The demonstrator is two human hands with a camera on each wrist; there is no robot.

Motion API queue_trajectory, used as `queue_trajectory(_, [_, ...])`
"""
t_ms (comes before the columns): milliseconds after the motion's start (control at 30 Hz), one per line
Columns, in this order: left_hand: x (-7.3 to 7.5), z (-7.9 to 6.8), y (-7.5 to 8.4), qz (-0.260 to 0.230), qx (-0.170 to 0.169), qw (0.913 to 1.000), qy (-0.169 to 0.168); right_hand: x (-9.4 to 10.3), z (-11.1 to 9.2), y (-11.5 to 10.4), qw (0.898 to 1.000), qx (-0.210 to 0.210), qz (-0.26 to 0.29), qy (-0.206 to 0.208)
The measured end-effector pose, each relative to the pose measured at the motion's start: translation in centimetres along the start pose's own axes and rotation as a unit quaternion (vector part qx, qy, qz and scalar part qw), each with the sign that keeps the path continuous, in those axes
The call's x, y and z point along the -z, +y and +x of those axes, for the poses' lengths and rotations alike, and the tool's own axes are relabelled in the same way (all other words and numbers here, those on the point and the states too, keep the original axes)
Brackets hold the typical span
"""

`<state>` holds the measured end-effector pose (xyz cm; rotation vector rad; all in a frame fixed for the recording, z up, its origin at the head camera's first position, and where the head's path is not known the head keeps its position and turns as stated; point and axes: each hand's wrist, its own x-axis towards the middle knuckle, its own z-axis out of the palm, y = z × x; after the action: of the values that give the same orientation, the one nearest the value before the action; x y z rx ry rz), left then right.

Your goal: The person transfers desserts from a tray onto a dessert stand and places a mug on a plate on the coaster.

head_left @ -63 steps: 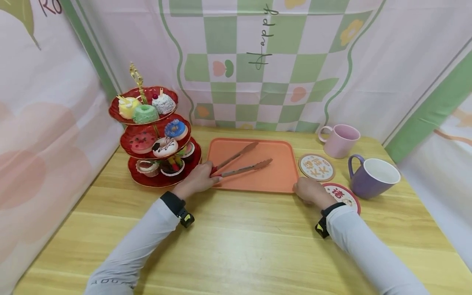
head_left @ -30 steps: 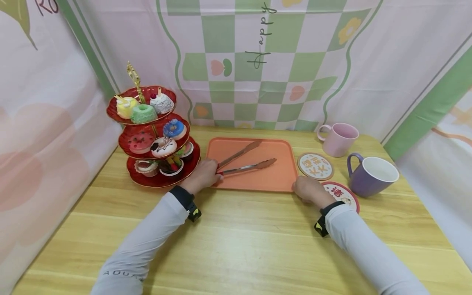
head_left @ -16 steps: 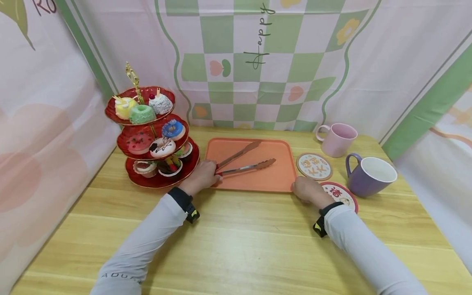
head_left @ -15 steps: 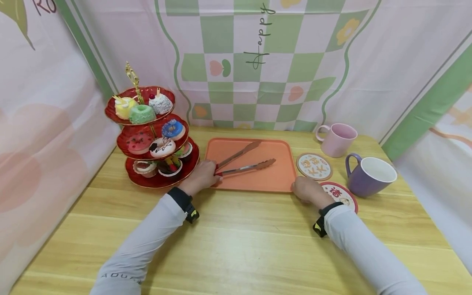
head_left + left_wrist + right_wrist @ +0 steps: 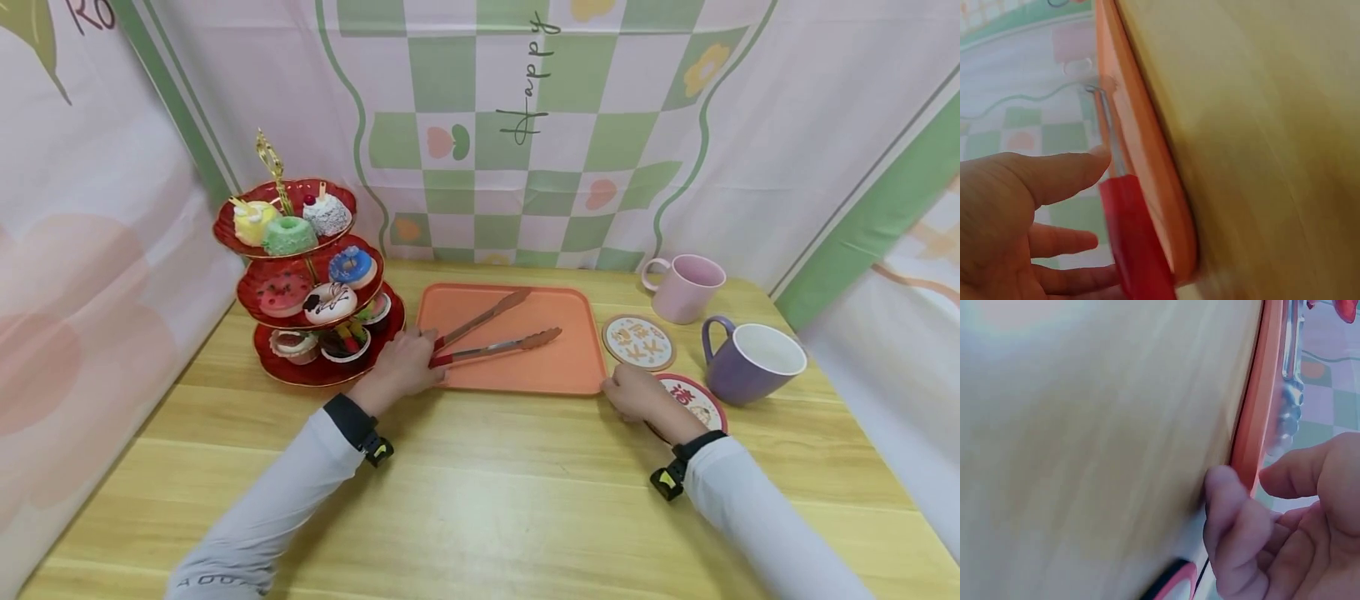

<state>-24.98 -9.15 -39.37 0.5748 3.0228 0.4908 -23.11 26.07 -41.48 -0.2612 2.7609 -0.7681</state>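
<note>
An orange tray point(image 5: 525, 375) lies on the wooden table, with red-handled tongs point(image 5: 491, 347) spread on it. My left hand point(image 5: 405, 362) is at the tray's near left corner, by the tongs' handles. In the left wrist view its thumb and fingers are spread beside the red handle point(image 5: 1138, 237), and they do not close round it. My right hand point(image 5: 637, 392) is at the near right corner. Its thumb and loosely bent fingers stand apart on either side of the tray's rim point(image 5: 1254, 437) in the right wrist view.
Left stands a red three-tier stand point(image 5: 273, 375) with toy cakes, donuts and cupcakes. Right of the tray lie an orange-rimmed coaster point(image 5: 639, 342) and a red-rimmed coaster point(image 5: 701, 408), partly under my right arm. Behind them stand a pink mug point(image 5: 686, 292) and a purple mug point(image 5: 742, 371).
My left hand slid the tongs slightly right earlier; now its fingers have loosened and drawn back a little left. The right hand has eased off the tray corner, moving slightly right.
</note>
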Motion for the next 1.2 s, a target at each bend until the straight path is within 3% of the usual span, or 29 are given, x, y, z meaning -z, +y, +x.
queue_trajectory(167, [0.9,-1.2,0.3,0.002,-0.036,0.9993,-0.006,0.5,-1.4,0.2,0.996,-0.001,-0.072,0.045])
queue_trajectory(367, [1.7,-2.8,0.2,-0.014,-0.102,0.9945,-0.017,0.9,-2.8,0.7,0.994,0.017,-0.088,0.068])
queue_trajectory(600, [1.8,-4.4,0.4,-0.035,-0.117,0.9915,-0.046,1.2,-4.0,2.1,0.986,0.031,-0.118,0.114])
queue_trajectory(700, [1.9,-5.2,0.8,-0.023,-0.126,0.9900,-0.059,1.6,-4.3,2.8,0.984,0.004,-0.134,0.114])
queue_trajectory(933, [1.6,-7.0,2.0,0.007,-0.166,0.9834,-0.072,3.0,-5.6,4.0,0.982,-0.103,-0.147,0.066])
queue_trajectory(1200, [1.1,-8.5,3.6,0.056,-0.203,0.9737,-0.086,3.7,-6.4,5.4,0.974,-0.168,-0.150,0.036])
